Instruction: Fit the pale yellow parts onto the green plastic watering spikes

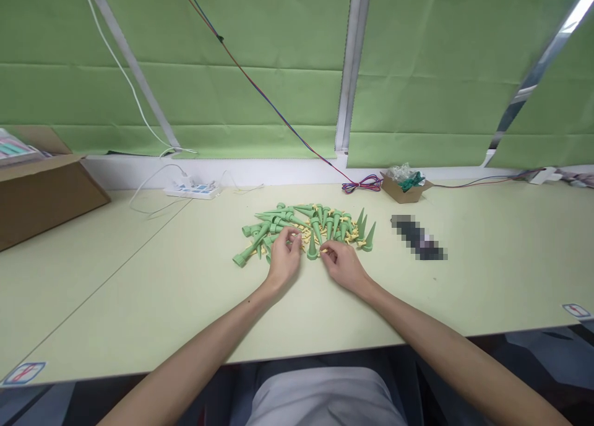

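Green cone-shaped spikes (329, 226) lie in a pile on the table, mixed with small yellow pieces (305, 239). One green cone (312, 247) stands upright at the front of the pile, between my hands. My left hand (286, 257) is at the pile's front edge, thumb and fingers pinched together; anything between them is too small to name. To the right of the upright cone, my right hand (342, 264) pinches a small yellow piece at its fingertips. A few cones stand upright at the pile's right end.
A cardboard box (46, 194) stands at the far left. By the wall are a white power strip (193, 189), coiled wires (362, 184) and a small box (404, 192) with plastic bags. A blurred dark object (418, 237) lies right of the pile.
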`<control>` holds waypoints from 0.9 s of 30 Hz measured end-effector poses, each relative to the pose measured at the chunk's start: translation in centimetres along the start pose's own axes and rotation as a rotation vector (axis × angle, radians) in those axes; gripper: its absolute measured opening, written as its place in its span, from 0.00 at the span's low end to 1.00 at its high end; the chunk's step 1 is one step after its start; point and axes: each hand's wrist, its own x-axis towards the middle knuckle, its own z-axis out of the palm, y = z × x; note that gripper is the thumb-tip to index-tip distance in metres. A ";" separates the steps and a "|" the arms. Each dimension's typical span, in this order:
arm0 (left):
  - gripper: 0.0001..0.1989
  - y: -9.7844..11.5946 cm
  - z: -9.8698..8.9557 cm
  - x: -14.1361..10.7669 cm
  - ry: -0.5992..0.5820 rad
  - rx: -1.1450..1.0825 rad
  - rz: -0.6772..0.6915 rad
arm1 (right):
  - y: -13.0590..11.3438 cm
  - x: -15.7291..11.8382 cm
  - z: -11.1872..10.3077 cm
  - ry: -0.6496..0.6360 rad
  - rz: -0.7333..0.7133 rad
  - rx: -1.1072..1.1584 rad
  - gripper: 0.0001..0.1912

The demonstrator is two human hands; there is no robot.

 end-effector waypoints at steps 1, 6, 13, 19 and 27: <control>0.07 0.1 -0.1 0.0 0.020 0.012 0.008 | 0.0 0.0 0.0 0.001 0.002 0.002 0.07; 0.17 0.6 -0.1 -0.1 0.021 0.009 0.001 | -0.1 0.1 0.0 0.011 0.015 0.019 0.07; 0.08 0.5 0.0 -0.2 -0.055 0.018 -0.004 | 0.1 0.0 0.1 0.050 0.057 0.056 0.07; 0.13 1.3 0.0 -0.4 -0.156 0.035 0.031 | 0.3 0.0 0.1 0.061 0.058 0.068 0.07; 0.08 1.1 0.1 -0.9 -0.274 0.292 0.189 | 0.6 0.2 0.2 0.051 0.060 0.089 0.08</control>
